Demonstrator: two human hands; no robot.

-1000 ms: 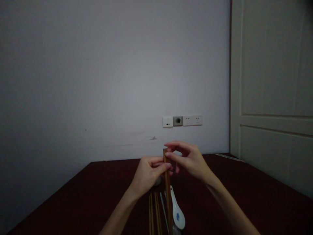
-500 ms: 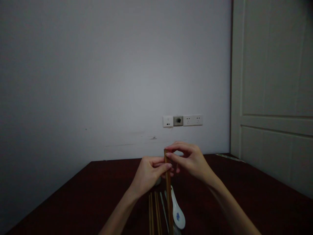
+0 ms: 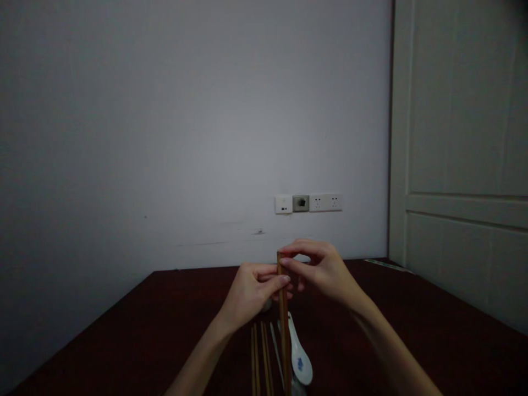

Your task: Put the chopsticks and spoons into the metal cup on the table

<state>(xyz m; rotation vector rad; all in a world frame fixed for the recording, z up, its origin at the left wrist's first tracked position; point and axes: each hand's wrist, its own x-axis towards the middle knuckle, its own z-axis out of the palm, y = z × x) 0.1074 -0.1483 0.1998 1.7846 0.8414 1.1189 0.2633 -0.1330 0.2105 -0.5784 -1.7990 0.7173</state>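
Wooden chopsticks (image 3: 284, 335), pressed together lengthwise, run from my hands down past the bottom edge of the view. My left hand (image 3: 251, 291) pinches them a little below the top, thumb in front. At the very top end, the thumb and fingertips of my right hand (image 3: 322, 269) close on them. Beneath lie several more wooden chopsticks (image 3: 266, 357) and a thin pale rod (image 3: 275, 346). A white spoon (image 3: 301, 360) with a blue mark rests just right of the held chopsticks. Partly covered by the spoon is a shiny piece (image 3: 297, 388) whose kind I cannot make out.
Behind my left hand shows part of a small greyish round object (image 3: 266, 306). The dark red table (image 3: 136, 324) reaches back to a pale wall with sockets (image 3: 325, 202). A light panelled door (image 3: 462, 165) stands on the right.
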